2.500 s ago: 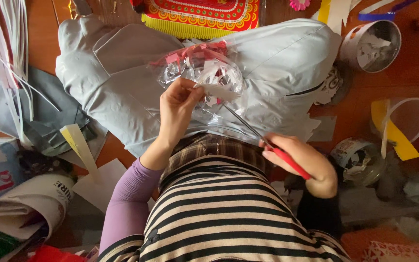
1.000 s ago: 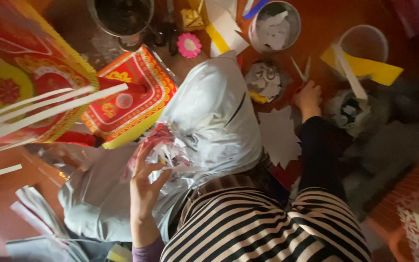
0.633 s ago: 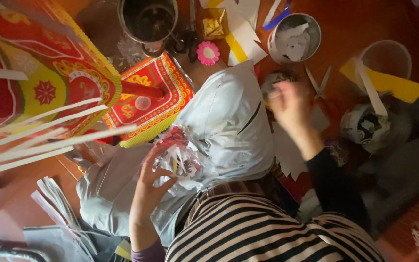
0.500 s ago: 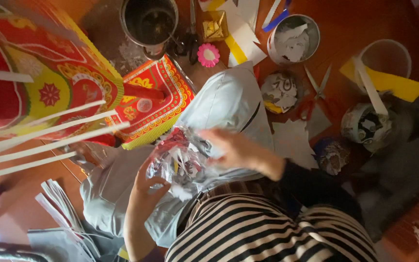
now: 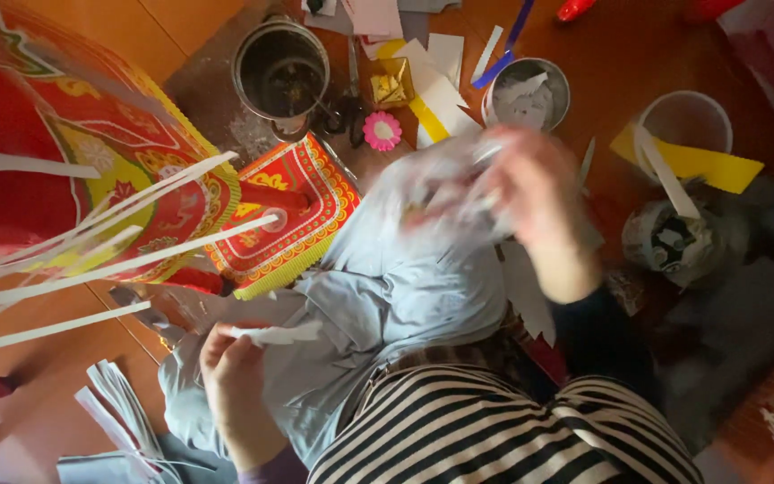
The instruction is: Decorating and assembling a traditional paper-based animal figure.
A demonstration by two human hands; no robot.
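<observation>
Crumpled clear-plastic bundle (image 5: 445, 193) — held up over the lap in the right hand (image 5: 539, 202), motion-blurred, so its grip cannot be read. The left hand (image 5: 235, 367) pinches a white paper strip (image 5: 279, 334) near the knee. Risk: a loose hold could drop the bundle among the paper scraps (image 5: 530, 296) on the floor (image 5: 611, 63) — or tear the thin strip.

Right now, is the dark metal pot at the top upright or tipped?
Upright: the pot shows its round open mouth straight to the head camera, dark inside; contents cannot be told.
</observation>
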